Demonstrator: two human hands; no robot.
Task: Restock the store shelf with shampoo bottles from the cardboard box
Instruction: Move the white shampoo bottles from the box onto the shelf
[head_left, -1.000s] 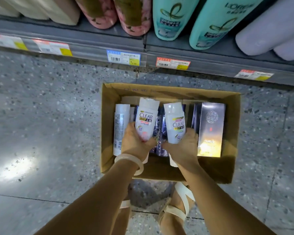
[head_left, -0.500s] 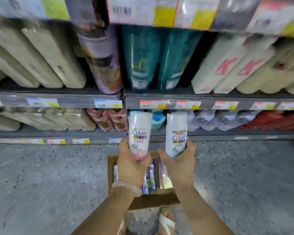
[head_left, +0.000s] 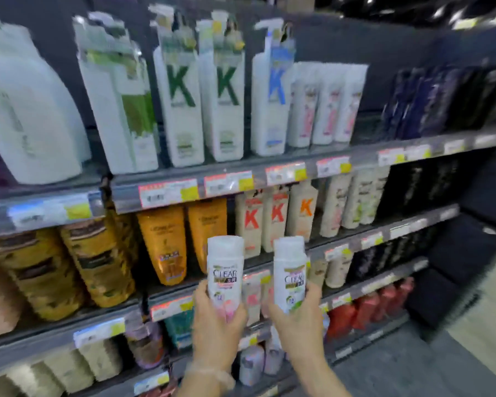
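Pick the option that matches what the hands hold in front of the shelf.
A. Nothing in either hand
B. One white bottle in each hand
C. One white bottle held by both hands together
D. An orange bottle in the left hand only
B: the left hand grips one white bottle with a pink base, and the right hand grips a second white bottle with a green base.

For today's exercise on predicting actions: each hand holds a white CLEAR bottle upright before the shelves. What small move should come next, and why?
Probably carry both bottles up and right toward the top shelf. The left hand grips one CLEAR bottle, the right hand the other, and similar white bottles with pink labels stand there. Blur hides whether they match.
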